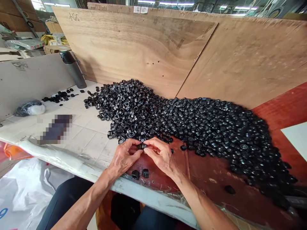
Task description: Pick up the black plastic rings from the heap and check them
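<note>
Your left hand and right hand share a fingertip grip on a small black part over the table. Two black pieces lie nearer you, perhaps finished; the ring pile and cap pile beyond suggest much handling is left.

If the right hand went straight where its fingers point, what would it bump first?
Probably the left hand, just past the small black part being held, though depth is hard to judge.
</note>
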Motion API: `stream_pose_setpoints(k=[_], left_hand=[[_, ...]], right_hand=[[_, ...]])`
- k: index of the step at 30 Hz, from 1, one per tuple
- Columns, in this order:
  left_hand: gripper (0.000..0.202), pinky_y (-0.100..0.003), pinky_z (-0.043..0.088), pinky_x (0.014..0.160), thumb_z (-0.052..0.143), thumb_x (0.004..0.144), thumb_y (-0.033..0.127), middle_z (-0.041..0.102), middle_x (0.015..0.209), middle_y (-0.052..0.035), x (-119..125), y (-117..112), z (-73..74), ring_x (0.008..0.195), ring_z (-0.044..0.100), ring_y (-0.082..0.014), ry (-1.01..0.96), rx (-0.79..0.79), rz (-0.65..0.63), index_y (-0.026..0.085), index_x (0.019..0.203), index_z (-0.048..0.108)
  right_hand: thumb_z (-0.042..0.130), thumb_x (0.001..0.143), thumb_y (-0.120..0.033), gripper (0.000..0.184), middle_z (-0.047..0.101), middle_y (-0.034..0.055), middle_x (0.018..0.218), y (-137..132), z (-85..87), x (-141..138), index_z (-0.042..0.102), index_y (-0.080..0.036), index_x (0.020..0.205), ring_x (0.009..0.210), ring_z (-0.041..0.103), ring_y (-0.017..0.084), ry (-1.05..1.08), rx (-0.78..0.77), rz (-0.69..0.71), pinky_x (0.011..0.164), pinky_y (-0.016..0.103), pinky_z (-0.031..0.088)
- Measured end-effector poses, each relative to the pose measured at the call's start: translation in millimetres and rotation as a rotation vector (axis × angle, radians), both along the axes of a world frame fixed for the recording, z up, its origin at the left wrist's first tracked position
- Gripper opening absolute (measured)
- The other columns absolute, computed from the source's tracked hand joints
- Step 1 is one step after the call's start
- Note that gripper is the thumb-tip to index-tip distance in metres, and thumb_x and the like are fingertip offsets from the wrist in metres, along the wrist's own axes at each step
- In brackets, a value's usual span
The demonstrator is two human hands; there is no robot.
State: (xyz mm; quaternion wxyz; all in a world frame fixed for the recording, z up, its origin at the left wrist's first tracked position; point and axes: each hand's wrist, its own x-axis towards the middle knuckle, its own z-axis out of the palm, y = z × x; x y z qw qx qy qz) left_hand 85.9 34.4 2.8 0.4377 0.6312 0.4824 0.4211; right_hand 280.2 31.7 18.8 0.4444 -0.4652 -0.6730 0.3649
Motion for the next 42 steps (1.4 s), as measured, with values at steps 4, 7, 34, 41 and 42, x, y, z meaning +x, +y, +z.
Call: stream_pose_setpoints(k=[4,7,34,41,42], left_hand=[[0.019,-0.030,0.063,0.085,0.075,0.087,0.028,0.074,0.109,-0.0061,-4,2,-3.1,0.095,0.075,-0.0192,-0.104,0.081,-0.056,0.022,0.104,0.070],[0.017,-0.032,0.063,0.090,0.075,0.088,0.026,0.074,0.111,-0.0067,-5,2,-2.7,0.100,0.074,-0.0199,-0.098,0.117,-0.069,0.022,0.105,0.073],[0.019,-0.030,0.059,0.087,0.082,0.085,0.031,0.076,0.100,-0.0049,-4,-2,13.0,0.093,0.072,-0.0186,-0.310,-0.048,-0.073,0.019,0.099,0.077],[0.030,-0.028,0.059,0.079,0.085,0.084,0.038,0.076,0.096,-0.0040,-4,-4,16.1,0.083,0.071,-0.0162,-0.361,-0.173,-0.076,0.018,0.102,0.075],[0.028,-0.029,0.059,0.082,0.084,0.085,0.038,0.076,0.100,-0.0051,-3,-4,15.3,0.087,0.072,-0.0172,-0.334,-0.128,-0.076,0.018,0.102,0.075]], right_hand=[[0.068,0.091,-0.026,0.016,0.073,0.0040,0.099,-1,-2.1,2,0.078,-0.023,0.103,0.075,0.068,0.015,0.005,-0.011,-0.001,0.066,0.025,0.056],[0.067,0.091,-0.024,0.016,0.074,0.0046,0.100,-2,1.5,2,0.078,-0.022,0.103,0.076,0.069,0.016,0.006,0.007,0.006,0.068,0.026,0.056],[0.063,0.089,-0.009,0.023,0.072,0.0031,0.106,-4,8.5,-5,0.075,-0.023,0.103,0.088,0.068,0.016,0.084,0.111,0.054,0.078,0.026,0.055],[0.067,0.091,-0.019,0.023,0.074,0.0025,0.101,-4,7.1,-6,0.072,-0.023,0.113,0.086,0.069,0.016,0.049,0.071,0.007,0.079,0.026,0.056],[0.067,0.093,-0.021,0.025,0.074,0.0023,0.098,-4,6.5,-7,0.071,-0.022,0.118,0.084,0.069,0.016,0.028,0.069,-0.005,0.077,0.025,0.056]])
